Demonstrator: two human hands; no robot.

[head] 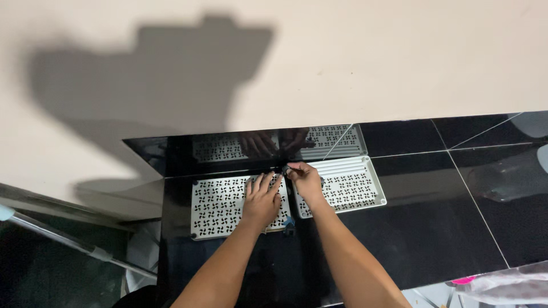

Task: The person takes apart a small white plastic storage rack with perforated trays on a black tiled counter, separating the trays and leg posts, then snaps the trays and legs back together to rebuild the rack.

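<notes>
Near edge: 2 bare forearms run up from the bottom of the frame over a glossy black counter (411, 228). A clear plastic bag w/ a pink bit (502, 283) sits at the bottom right corner, well apart from the work. Left of the counter, a metal rail (68, 242) slants over a dark gap.

Mid: 2 white perforated panels lie flat on the counter, side by side, short ends nearly touching. Left panel (220, 208) shows dark feet at its corners; right panel (354, 185) has a slotted strip along its far edge. A small blue-black part (289, 222) lies on the counter at the near end of the seam.

Left hand (261, 201) lies flat, fingers spread moderately, pressing on the right end of the left panel. Right hand (305, 179) is curled narrow, fingertips pinched on a small dark thing (285, 170) at the far end of the seam; can't tell exactly what it is.

Progress, as a judgement: both panels look placed and aligned, work is now at the joint btwn them. Far end being dealt with, near end seems still loose. Roughly midway.

Far: black backsplash (399, 137) mirrors panels + hands; above it a plain beige wall (371, 57) w/ the person's shadow.
</notes>
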